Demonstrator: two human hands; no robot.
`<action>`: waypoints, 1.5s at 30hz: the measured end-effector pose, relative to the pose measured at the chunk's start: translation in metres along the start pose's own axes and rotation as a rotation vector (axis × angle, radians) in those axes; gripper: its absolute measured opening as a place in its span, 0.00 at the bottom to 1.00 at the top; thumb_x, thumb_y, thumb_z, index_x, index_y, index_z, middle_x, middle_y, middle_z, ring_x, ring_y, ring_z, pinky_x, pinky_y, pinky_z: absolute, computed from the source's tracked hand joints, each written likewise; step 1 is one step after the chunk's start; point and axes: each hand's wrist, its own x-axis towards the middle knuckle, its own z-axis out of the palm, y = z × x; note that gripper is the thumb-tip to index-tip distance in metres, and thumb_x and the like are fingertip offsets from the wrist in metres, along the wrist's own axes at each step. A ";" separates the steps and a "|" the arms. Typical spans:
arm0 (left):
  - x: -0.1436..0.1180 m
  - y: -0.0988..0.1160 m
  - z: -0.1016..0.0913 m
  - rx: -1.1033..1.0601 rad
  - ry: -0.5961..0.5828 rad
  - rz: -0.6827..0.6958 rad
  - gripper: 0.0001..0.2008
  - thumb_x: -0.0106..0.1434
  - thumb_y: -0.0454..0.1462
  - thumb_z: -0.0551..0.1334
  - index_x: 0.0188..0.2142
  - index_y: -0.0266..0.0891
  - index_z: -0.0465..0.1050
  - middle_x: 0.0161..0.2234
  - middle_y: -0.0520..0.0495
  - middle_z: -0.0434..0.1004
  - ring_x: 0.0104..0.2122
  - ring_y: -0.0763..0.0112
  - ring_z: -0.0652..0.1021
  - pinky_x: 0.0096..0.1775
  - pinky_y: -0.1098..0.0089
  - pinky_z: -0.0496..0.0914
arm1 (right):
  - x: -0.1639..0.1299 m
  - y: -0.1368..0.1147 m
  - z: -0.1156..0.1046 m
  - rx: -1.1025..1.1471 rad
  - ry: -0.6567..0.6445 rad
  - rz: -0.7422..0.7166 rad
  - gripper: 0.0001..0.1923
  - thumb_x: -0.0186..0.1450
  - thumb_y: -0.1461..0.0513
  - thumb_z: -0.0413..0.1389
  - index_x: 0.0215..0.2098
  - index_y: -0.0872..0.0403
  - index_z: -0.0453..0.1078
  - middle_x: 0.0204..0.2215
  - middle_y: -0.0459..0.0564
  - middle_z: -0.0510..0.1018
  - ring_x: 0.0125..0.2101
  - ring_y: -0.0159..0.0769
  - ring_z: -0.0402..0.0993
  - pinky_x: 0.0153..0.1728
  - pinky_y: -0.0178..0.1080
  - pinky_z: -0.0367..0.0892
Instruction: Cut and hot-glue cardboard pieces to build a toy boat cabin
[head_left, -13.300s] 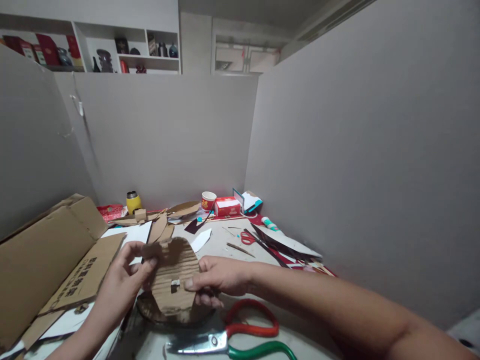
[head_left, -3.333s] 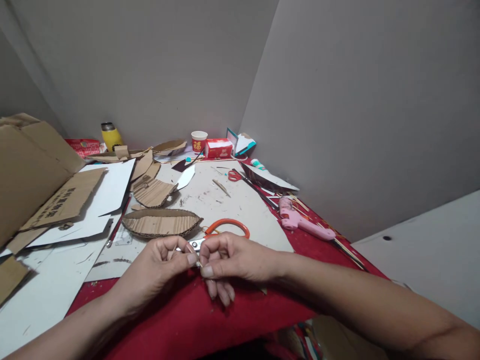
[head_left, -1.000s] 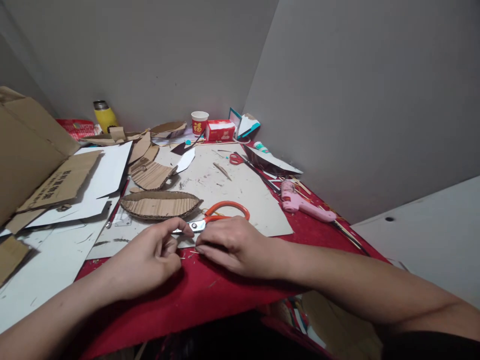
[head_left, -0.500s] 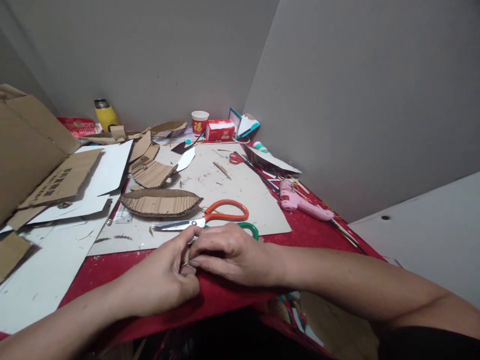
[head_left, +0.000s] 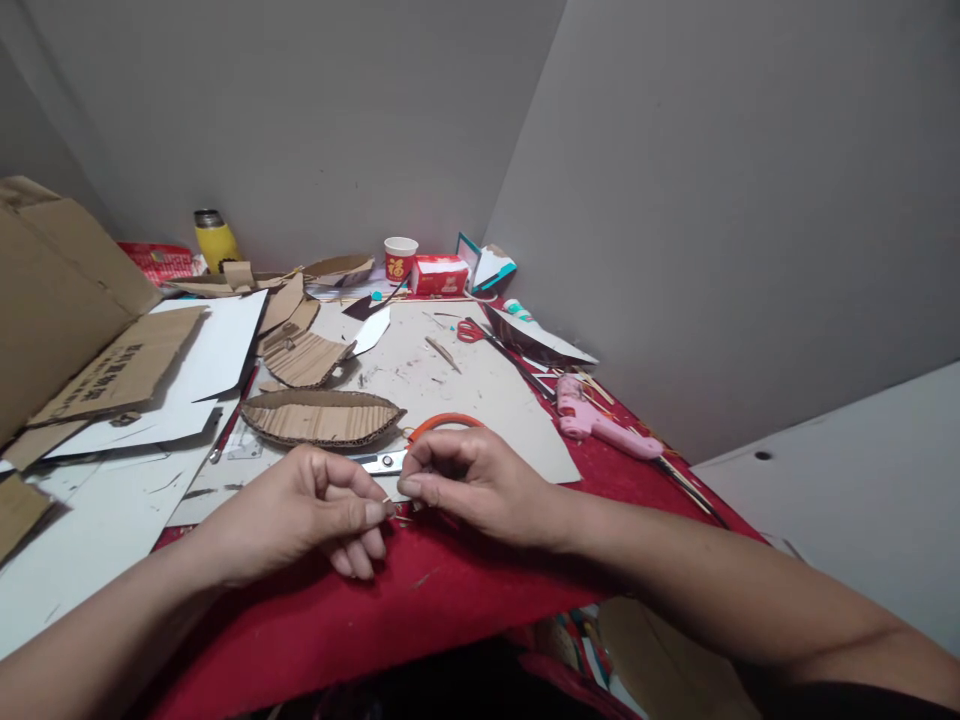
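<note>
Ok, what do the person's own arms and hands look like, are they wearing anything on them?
Both forearms are bare. The left hand and right hand have no gloves, rings, watch or bracelets that show. Only a dark sleeve edge shows at the right upper arm.

Bare red cloth point(head_left: 390, 610) lies open at six o'clock. At twelve o'clock the scissors point(head_left: 420, 445) and boat-shaped cardboard point(head_left: 322, 418) block the way. The pink glue gun point(head_left: 600, 425) sits at two o'clock, stacked cardboard sheets point(head_left: 112, 370) at ten.

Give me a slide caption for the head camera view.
Both hands, left hand and right hand, pinch a tiny sliver before orange-handled scissors.
</note>
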 end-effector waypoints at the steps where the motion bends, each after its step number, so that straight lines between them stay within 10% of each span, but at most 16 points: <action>1: 0.000 -0.001 0.001 0.008 0.003 0.000 0.14 0.59 0.44 0.67 0.32 0.32 0.75 0.25 0.47 0.81 0.22 0.75 0.79 0.28 0.75 0.73 | 0.000 0.000 0.000 0.000 -0.015 -0.001 0.09 0.66 0.61 0.55 0.31 0.58 0.69 0.22 0.43 0.71 0.22 0.27 0.64 0.25 0.30 0.63; 11: 0.001 -0.007 0.009 0.297 0.057 0.059 0.13 0.65 0.42 0.58 0.30 0.34 0.72 0.24 0.48 0.77 0.22 0.74 0.74 0.29 0.72 0.68 | -0.002 0.002 0.002 -0.696 -0.154 -0.438 0.12 0.71 0.61 0.48 0.36 0.58 0.71 0.27 0.50 0.76 0.27 0.33 0.69 0.30 0.35 0.64; 26: -0.001 -0.013 0.019 0.933 0.209 0.348 0.13 0.68 0.36 0.50 0.29 0.39 0.69 0.27 0.49 0.75 0.26 0.70 0.72 0.30 0.71 0.61 | -0.002 0.007 0.003 -1.048 -0.212 -0.509 0.13 0.70 0.69 0.45 0.30 0.56 0.66 0.24 0.47 0.71 0.23 0.32 0.63 0.25 0.36 0.58; 45: -0.002 -0.021 0.025 1.150 0.273 0.300 0.10 0.63 0.31 0.47 0.27 0.42 0.57 0.24 0.46 0.72 0.22 0.66 0.71 0.27 0.68 0.63 | -0.004 0.001 0.004 -1.103 -0.235 -0.503 0.14 0.70 0.70 0.43 0.30 0.57 0.65 0.23 0.47 0.70 0.23 0.33 0.62 0.24 0.37 0.56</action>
